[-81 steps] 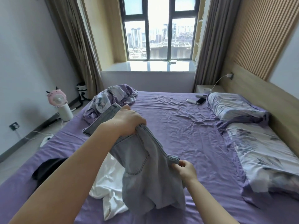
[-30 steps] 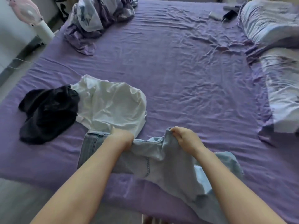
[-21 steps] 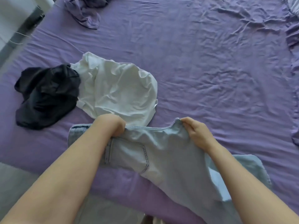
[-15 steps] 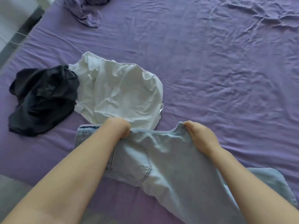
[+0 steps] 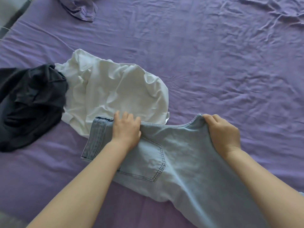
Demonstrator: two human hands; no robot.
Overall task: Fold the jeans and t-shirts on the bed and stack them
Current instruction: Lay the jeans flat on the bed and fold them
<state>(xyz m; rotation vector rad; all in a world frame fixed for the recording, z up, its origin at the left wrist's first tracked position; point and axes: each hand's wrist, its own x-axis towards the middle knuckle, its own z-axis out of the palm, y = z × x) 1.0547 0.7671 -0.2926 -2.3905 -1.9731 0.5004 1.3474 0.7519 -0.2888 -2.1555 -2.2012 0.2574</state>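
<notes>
Light blue jeans lie folded lengthwise on the near part of the purple bed, back pocket up, waistband to the left and legs trailing off the lower right. My left hand presses on the upper edge near the waistband, its fingers stretched forward and reaching the white t-shirt. My right hand grips the bunched fabric at the jeans' upper right corner. The crumpled white t-shirt lies just beyond the jeans, its near edge under the waistband. A crumpled black t-shirt lies to its left.
A corner of a purple duvet reaches into the top left. The bed's left edge and a strip of floor show at the upper left. Wrinkled sheet spreads over the far and right parts of the bed.
The jeans came down from mid-air onto the bed. My left hand's fist has loosened into a flatter press on the waist edge. The view has tilted down and closer.
</notes>
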